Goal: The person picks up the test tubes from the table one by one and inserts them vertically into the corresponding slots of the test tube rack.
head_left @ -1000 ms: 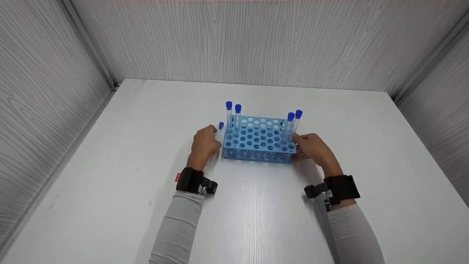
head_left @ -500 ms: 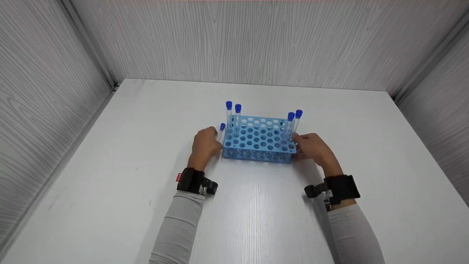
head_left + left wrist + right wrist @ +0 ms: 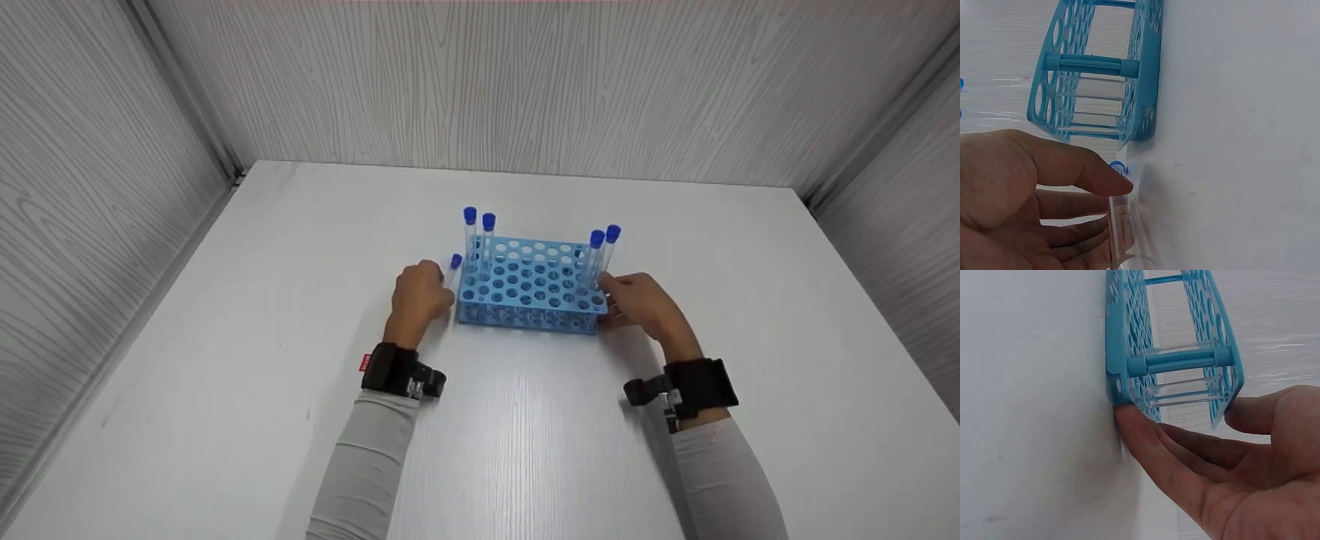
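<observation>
A light-blue test tube rack stands on the table with two blue-capped test tubes at its left end and two more at its right. Left of the rack, my left hand pinches another test tube between thumb and fingers. Its blue cap points away from me, near the rack's left end, and the tube leans low by the tabletop. At the rack's other end, my right hand grips the frame, thumb at the edge of the top plate and fingers at the base.
White tabletop surrounds the rack. Behind it rises a grey wood-grain panel, with similar panels at the left and right. Both wrists carry black camera straps.
The cap of the tube in my left hand has shifted slightly right and toward me, nearer the rack. My right hand and the rack stay practically where they were.
</observation>
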The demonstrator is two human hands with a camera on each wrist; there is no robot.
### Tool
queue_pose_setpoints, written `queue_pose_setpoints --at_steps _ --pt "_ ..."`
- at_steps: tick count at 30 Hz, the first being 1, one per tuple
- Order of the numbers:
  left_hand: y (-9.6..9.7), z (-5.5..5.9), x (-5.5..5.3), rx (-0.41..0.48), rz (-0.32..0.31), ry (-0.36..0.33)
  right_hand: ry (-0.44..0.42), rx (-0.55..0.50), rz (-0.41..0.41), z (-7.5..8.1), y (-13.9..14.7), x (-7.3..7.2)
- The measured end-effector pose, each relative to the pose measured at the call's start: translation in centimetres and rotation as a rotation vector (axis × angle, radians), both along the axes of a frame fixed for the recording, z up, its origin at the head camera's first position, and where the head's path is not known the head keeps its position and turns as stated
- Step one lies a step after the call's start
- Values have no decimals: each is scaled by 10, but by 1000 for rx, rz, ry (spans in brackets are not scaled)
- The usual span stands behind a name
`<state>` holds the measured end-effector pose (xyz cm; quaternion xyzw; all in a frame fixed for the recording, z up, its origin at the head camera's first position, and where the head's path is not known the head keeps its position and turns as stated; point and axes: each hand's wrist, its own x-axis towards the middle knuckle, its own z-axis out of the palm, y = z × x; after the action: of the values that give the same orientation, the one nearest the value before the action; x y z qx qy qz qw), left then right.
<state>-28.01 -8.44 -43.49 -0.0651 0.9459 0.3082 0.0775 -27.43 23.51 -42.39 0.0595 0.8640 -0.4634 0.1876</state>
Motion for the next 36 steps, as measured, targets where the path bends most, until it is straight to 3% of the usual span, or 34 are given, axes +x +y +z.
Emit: queue_pose_setpoints --at_steps 22,36 --pt "0 5 1 25 10 -29 -5 11 -2 1 1 0" --pt "-4 8 0 73 55 38 8 -21 15 1 1 1"
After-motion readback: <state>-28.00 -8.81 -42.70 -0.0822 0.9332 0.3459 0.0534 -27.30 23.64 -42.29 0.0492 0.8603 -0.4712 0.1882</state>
